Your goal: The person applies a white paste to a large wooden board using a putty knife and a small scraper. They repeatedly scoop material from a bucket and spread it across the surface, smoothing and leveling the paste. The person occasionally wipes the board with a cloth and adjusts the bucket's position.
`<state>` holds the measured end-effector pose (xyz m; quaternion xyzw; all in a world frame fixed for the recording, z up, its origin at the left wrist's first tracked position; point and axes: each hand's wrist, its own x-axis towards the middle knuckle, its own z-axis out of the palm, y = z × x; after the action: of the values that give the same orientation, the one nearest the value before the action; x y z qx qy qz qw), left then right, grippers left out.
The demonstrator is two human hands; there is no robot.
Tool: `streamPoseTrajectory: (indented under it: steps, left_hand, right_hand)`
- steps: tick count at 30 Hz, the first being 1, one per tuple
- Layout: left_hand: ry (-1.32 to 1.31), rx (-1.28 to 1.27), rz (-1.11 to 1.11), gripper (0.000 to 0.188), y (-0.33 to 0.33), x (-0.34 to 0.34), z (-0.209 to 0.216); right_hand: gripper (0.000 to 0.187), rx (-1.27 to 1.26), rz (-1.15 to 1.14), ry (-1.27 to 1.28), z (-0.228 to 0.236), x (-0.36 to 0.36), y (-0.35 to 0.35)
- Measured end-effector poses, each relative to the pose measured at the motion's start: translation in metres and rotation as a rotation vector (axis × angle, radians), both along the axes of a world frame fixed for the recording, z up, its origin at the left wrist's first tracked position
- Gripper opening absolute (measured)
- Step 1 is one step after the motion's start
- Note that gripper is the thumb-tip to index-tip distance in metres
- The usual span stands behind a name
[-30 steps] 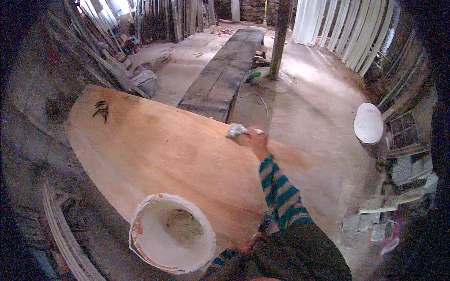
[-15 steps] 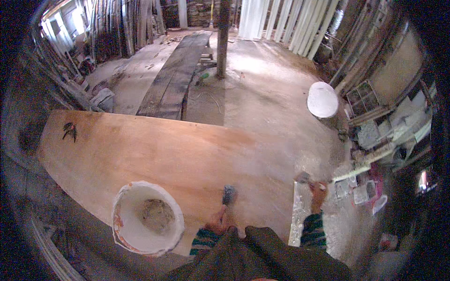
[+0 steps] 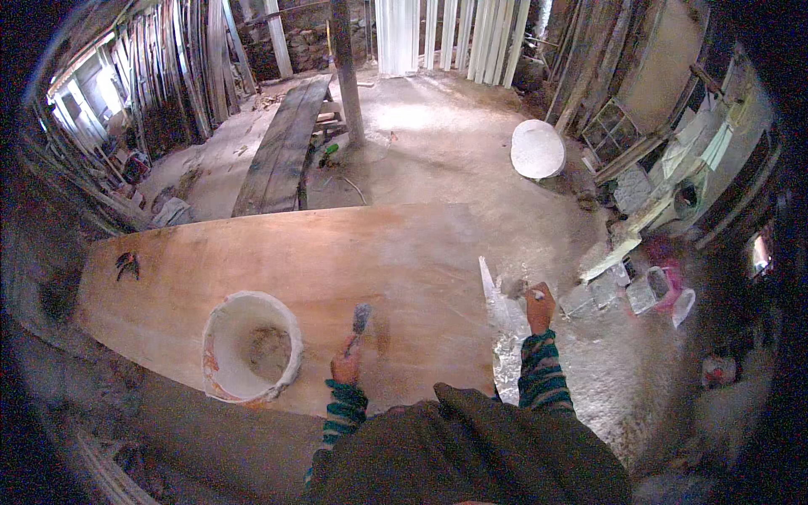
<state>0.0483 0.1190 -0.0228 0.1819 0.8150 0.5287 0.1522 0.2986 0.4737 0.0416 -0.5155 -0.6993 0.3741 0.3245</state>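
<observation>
My left hand [image 3: 345, 364] is closed round the handle of a scraper [image 3: 360, 318], its grey blade pointing away over the wooden board [image 3: 412, 278]. Farther right, past the board's right end, my right hand [image 3: 540, 305] grips the pale handle of a small trowel [image 3: 513, 288]. The trowel's dull grey head is partly blurred into the background. Beneath and beside it runs a wet-looking white strip [image 3: 501, 328] along the board's end. To the left of my left hand stands a white bucket [image 3: 290, 337] with pale, lumpy residue inside.
Dark pliers [image 3: 128, 266] lie on the board's far left. Beyond it are a dark plank bench [image 3: 282, 143], a post [image 3: 347, 76] and a round white tub [image 3: 539, 149]. Long white strips [image 3: 454, 38] lean at the back; clear and pink containers [image 3: 661, 290] sit at right.
The view has shifted, so the surroundings sit farther left in it. Both hands appear farther up the picture, each with its tool in its grip; more of the striped sleeves shows.
</observation>
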Motion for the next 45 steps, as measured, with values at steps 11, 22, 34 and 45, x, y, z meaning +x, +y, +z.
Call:
streamPoseTrajectory:
  steps: [11, 22, 34, 45]
  left_hand:
    - [-0.183, 0.045, 0.083, 0.036, -0.064, 0.061, 0.032]
    - [-0.271, -0.069, 0.017, 0.037, -0.067, 0.13, 0.052]
    - [0.069, -0.218, -0.061, 0.041, -0.067, 0.166, 0.047]
    - [0.155, -0.002, -0.049, 0.052, -0.059, 0.195, -0.047]
  right_hand:
    - [0.017, -0.406, 1.079, 0.08, -0.036, -0.03, -0.198]
    - [0.008, -0.161, 0.385, 0.045, 0.015, 0.165, -0.081]
    - [0.017, -0.403, 0.543, 0.164, -0.023, 0.197, -0.122]
    - [0.015, 0.122, 0.616, 0.143, -0.014, 0.165, -0.127]
